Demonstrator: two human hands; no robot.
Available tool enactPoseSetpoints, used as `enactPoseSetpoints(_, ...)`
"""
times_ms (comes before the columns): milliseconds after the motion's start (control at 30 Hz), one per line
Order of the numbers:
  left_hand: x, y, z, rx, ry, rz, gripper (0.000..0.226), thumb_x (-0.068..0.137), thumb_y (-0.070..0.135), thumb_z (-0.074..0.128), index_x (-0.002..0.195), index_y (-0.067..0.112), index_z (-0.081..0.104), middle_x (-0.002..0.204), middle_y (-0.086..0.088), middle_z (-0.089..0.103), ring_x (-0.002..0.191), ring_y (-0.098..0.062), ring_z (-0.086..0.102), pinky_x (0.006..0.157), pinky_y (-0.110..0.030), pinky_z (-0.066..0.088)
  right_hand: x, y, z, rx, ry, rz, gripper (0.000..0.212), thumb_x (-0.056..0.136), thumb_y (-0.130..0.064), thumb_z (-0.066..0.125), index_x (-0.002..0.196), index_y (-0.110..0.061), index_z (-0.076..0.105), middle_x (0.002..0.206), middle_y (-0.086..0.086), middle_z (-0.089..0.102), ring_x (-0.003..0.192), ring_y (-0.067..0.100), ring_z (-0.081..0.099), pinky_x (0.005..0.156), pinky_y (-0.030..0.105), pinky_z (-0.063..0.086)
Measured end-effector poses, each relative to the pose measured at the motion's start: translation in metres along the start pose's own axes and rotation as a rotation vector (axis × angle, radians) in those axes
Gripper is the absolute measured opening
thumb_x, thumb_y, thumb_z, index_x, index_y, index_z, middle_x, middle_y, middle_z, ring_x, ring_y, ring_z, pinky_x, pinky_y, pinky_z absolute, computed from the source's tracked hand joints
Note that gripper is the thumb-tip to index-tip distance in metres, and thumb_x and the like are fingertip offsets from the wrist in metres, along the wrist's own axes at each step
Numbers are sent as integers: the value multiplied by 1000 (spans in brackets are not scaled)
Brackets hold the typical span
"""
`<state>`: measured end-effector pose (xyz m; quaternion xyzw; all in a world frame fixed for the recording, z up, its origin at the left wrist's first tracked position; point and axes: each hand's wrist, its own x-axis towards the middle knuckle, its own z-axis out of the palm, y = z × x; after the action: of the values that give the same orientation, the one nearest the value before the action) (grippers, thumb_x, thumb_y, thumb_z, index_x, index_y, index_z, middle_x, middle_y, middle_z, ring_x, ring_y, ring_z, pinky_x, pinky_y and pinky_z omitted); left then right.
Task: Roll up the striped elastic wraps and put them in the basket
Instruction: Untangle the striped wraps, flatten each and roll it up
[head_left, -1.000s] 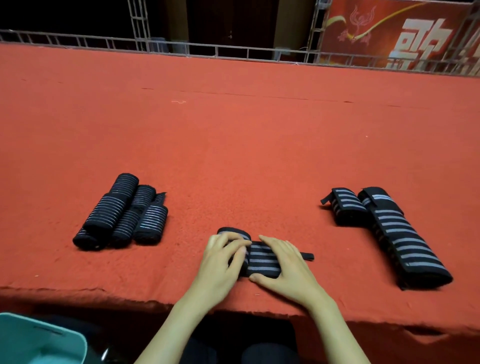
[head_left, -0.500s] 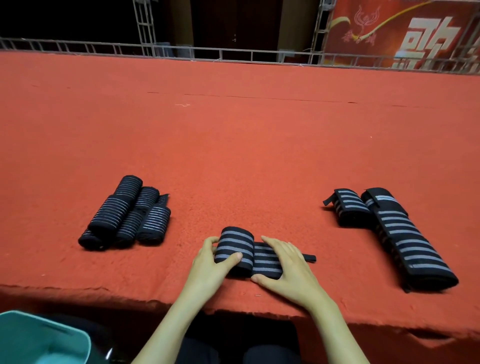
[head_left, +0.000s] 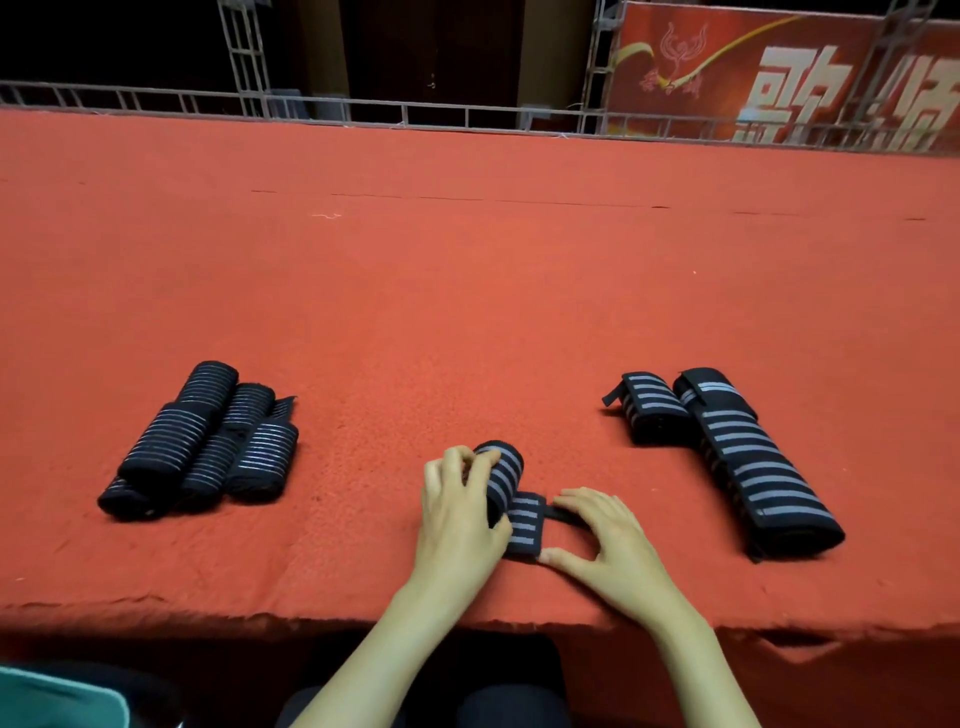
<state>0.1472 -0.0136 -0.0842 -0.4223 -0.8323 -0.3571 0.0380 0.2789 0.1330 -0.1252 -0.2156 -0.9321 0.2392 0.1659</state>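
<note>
Wrap, soft and springy we judged, lay part-rolled near the tabletop edge; our left hand curled round the roll, our right hand, fingers spread, pinned its tail.

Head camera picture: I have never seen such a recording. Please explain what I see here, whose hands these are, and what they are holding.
There is no machine here. A person wears one camera on the head, so you look forward and down at their two bare hands. On the red table lie a pile of rolled wraps on the left and flat wraps on the right. In the middle, the left hand grips a half-rolled striped wrap, while the right hand presses its loose end down. A corner of a teal basket shows at bottom left.
</note>
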Motion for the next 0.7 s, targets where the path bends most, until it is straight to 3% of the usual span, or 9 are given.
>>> enactPoseSetpoints(100, -1, 7, 9, -10, -172, 216, 63, 76, 42, 65, 135, 31, 45, 129, 14, 38, 119, -7, 25, 99, -17, 19, -7, 3, 2, 88, 114, 41, 60, 74, -61, 55, 125, -29, 56, 119, -22, 52, 116, 3, 49, 106, 25, 34)
enactPoseSetpoints(167, -2, 14, 9, -210, -232, 227, 57, 77, 56, 54, 129, 31, 54, 121, 24, 47, 114, 5, 34, 98, -14, 23, -9, 1, 4, 138, 196, 72, 40, 85, -31, 57, 125, -29, 55, 112, -23, 55, 110, 7, 55, 98, 21, 38)
enactPoseSetpoints(233, -2, 16, 8, -423, -154, 140, 32, 87, 37, 56, 117, 26, 64, 111, 24, 56, 105, 14, 46, 93, -6, 30, -9, -2, 4, 166, 252, 115, 33, 92, -17, 57, 123, -26, 57, 104, -23, 56, 105, 8, 56, 93, 19, 37)
enactPoseSetpoints(300, -1, 9, 6, -504, -12, -6, 24, 88, 11, 61, 105, 26, 65, 107, 13, 59, 97, 7, 54, 83, -4, 37, -8, -7, 1, 148, 252, 162, 30, 94, -33, 54, 123, -25, 58, 102, -20, 57, 104, 8, 53, 91, 20, 37)
enactPoseSetpoints(333, -1, 4, 5, -515, 12, -96, 26, 86, 10, 65, 104, 28, 63, 107, 10, 57, 95, 4, 55, 79, -5, 39, -7, -10, -1, 134, 227, 180, 39, 93, -49, 48, 122, -27, 58, 103, -20, 56, 104, 6, 51, 93, 22, 37)
enactPoseSetpoints(400, 1, -7, 2, -538, -96, -282, 30, 82, 24, 71, 108, 28, 58, 107, 9, 58, 95, 0, 57, 76, -9, 42, -4, -14, -3, 131, 163, 195, 68, 81, -78, 25, 120, -32, 58, 105, -24, 54, 104, 2, 47, 96, 26, 35)
enactPoseSetpoints(467, 2, -13, 1, -662, -288, -402, 38, 80, 32, 72, 113, 20, 59, 106, 6, 66, 93, -3, 63, 78, -11, 46, -2, -17, -6, 173, 118, 242, 77, 72, -87, 21, 117, -36, 58, 102, -26, 55, 102, 2, 46, 96, 27, 33)
enactPoseSetpoints(600, 7, -10, -4, -829, -445, -427, 43, 83, 26, 71, 122, 16, 55, 106, 3, 70, 90, -2, 68, 74, -12, 50, 3, -18, -12, 388, 32, 302, 56, 72, -76, 51, 109, -36, 63, 102, -15, 66, 101, 3, 56, 96, 28, 41)
enactPoseSetpoints(700, 10, -9, -7, -924, -429, -355, 50, 81, 9, 71, 126, 14, 51, 115, 4, 64, 93, -5, 68, 73, -14, 50, 2, -23, -18, 653, -35, 281, 35, 83, -43, 67, 115, -30, 60, 115, -4, 67, 105, 9, 62, 95, 30, 48)
